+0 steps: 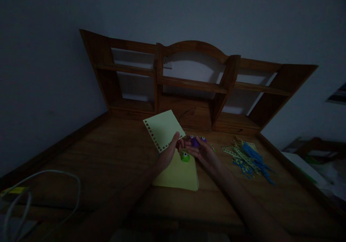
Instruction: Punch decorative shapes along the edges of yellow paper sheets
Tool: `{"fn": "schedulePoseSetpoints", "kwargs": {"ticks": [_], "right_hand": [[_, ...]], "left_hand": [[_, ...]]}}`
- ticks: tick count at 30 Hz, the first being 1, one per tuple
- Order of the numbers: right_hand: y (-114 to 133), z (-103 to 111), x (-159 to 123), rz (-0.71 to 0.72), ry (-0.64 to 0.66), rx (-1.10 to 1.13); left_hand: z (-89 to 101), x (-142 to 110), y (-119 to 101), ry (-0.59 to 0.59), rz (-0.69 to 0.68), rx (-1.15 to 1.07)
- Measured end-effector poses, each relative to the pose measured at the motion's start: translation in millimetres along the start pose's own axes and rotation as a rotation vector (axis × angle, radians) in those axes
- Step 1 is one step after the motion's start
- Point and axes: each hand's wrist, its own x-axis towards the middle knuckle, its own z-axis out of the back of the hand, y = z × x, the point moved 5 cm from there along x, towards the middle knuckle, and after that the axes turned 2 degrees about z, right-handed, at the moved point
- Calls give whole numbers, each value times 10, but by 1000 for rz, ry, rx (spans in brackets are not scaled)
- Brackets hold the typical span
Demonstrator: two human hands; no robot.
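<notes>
My left hand [169, 151] is over the lower right edge of a pale yellow paper sheet [164, 126], thumb raised and fingers curled in. What those fingers hold, if anything, is too dark to make out. The sheet has small punched shapes along two edges. Facing it, my right hand [205, 153] has its fingers stretched toward the left one. A purple craft punch [195, 142] with two round eyes shows just behind the right thumb and fingers. Below and between the hands, a green punch [185, 157] with an eye sits on a yellow paper stack [175, 177].
Yellow and blue paper strips [250, 159] lie heaped on the right of the wooden desk [121, 152]. Another green punch [213, 149] is partly hidden behind my right hand. A wooden shelf unit [191, 85] stands at the back. A white cable [78, 188] loops at the left.
</notes>
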Motion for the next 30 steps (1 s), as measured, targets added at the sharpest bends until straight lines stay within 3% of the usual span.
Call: {"fn": "schedulePoseSetpoints", "kwargs": {"ticks": [7, 14, 20, 30], "right_hand": [[12, -15, -1, 162, 19, -138], [-31, -61, -54, 124, 31, -149], [-18, -126, -99, 52, 68, -108], [-27, -109, -97, 70, 73, -98]], "left_hand": [[5, 7, 85, 17, -2, 33], [-41, 11, 142, 63, 33, -11], [-43, -18, 161, 9, 60, -66], [-30, -23, 198, -13, 28, -41]]}}
